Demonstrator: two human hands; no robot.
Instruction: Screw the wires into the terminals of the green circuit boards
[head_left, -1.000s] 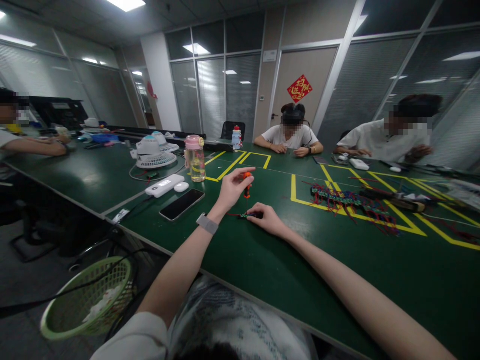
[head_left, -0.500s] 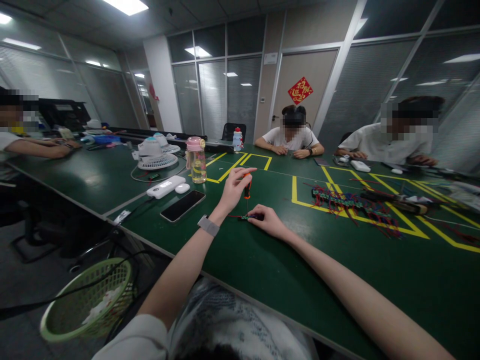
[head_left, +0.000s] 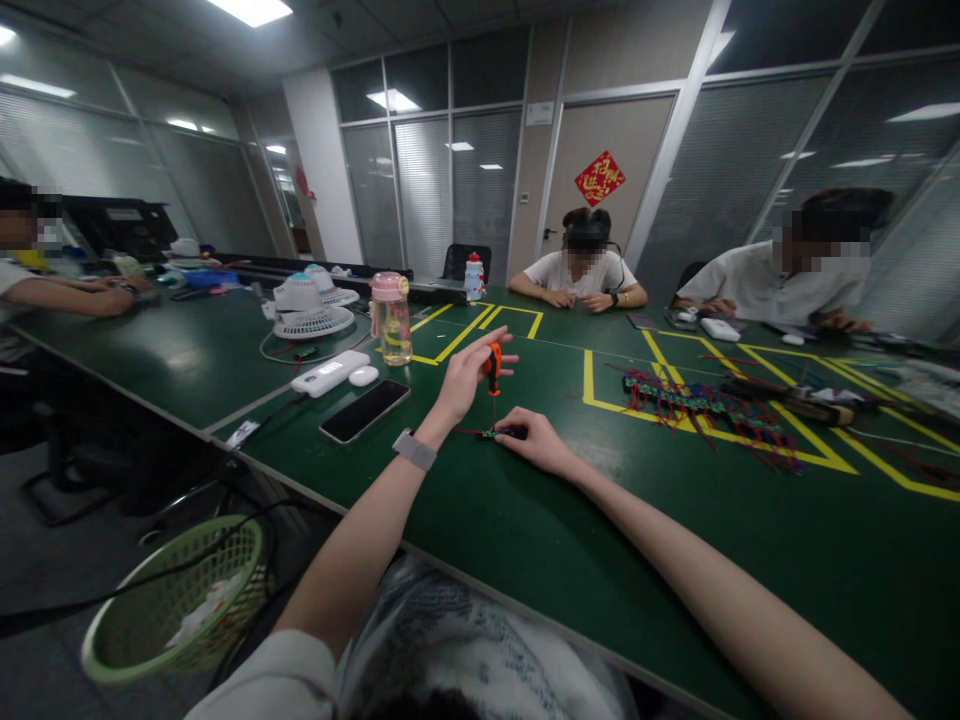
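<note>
My left hand (head_left: 463,378) pinches a small orange-handled screwdriver (head_left: 493,367), held upright with its tip pointing down at a small green terminal block (head_left: 490,433) on the green table (head_left: 525,520). My right hand (head_left: 537,440) rests on the table and presses that block in place with its fingertips. Thin red wires run out from the block to the left. A grey watch sits on my left wrist.
A black phone (head_left: 364,409), a white power bank (head_left: 330,372), a white earbud case (head_left: 364,375), a pink-capped bottle (head_left: 391,317) and white desk fans (head_left: 306,306) lie to the left. A pile of wired blocks (head_left: 697,403) lies to the right. Three other people sit around. A green basket (head_left: 176,596) stands below.
My left hand's fingers have shifted a little on the screwdriver handle, with some fingers now spread outward. The right hand and block stay where they were.
</note>
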